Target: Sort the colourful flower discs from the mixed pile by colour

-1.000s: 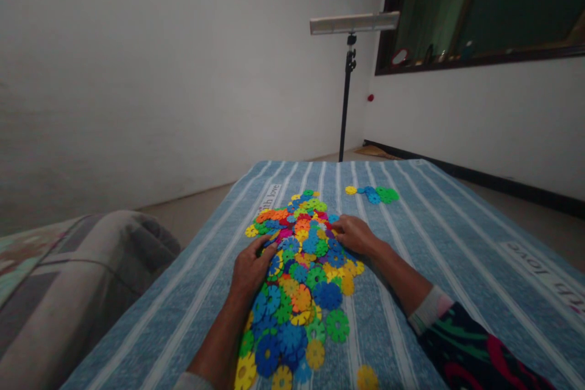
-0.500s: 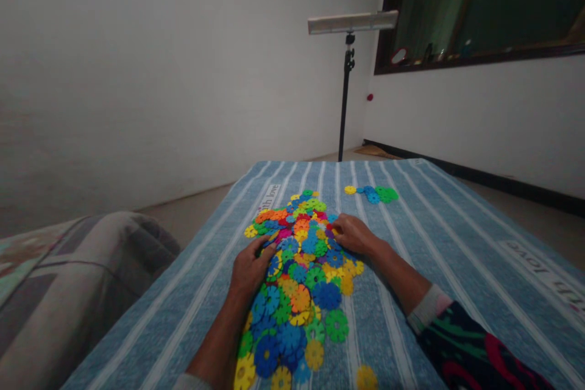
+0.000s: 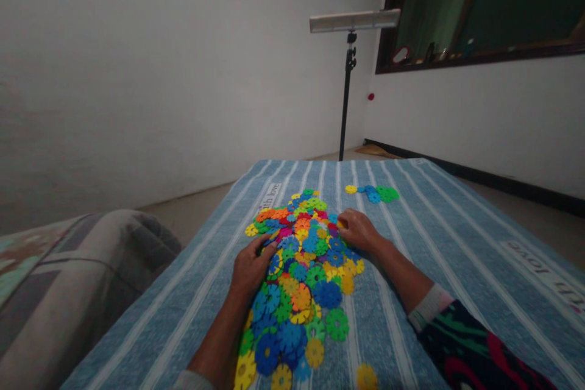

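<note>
A long heap of plastic snowflake discs (image 3: 299, 292) in many colours spreads over the striped cloth. My left hand (image 3: 251, 265) rests along the heap's left edge, fingers stretched forward and the thumb apart, touching discs near a yellow one. On the opposite side, my right hand (image 3: 359, 230) is closed in a pinch, with a small yellow snowflake disc (image 3: 340, 225) showing at its fingertips. Its other fingers are curled and partly hidden. Beyond it lies a separate little row of yellow, blue and green discs (image 3: 373, 194).
The blue striped cloth (image 3: 439, 244) covers the table. A single yellow disc (image 3: 367, 376) lies at the near edge. Grey-draped furniture (image 3: 132, 268) stands at the left. Behind the table is a black stand (image 3: 346, 97) with a flat panel on top.
My right hand has shifted slightly to the right, away from the heap's middle, and a yellow disc now shows at its fingertips. My left hand has hardly moved.
</note>
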The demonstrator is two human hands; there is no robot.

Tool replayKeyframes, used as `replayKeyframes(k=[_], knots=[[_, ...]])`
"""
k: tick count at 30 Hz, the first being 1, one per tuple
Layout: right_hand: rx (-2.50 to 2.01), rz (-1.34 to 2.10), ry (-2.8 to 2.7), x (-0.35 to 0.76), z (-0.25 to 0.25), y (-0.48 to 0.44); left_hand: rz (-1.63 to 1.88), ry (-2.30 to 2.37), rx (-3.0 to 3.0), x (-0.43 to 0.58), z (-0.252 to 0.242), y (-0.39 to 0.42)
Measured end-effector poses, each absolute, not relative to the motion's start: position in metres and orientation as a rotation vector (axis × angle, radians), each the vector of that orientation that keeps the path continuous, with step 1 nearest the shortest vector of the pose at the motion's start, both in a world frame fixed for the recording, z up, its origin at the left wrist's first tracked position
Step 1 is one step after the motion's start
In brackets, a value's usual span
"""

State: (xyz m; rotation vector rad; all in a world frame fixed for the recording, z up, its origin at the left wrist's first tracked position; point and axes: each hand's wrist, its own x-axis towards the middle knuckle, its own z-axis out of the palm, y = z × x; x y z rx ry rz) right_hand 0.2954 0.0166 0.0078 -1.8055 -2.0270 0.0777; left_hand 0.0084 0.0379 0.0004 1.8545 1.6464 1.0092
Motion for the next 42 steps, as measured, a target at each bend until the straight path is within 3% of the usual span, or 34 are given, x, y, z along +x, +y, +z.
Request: replayKeyframes(k=[15, 42], knots=[[-1.409, 0.230, -2.073, 0.263, 0.015, 0.010, 0.989, 1.647, 1.877, 0.009, 0.002, 0.036], [-1.597, 0.053, -2.097, 0.258, 0.015, 0.016, 0.975, 1.660, 1.883, 0.009, 0.002, 0.036]])
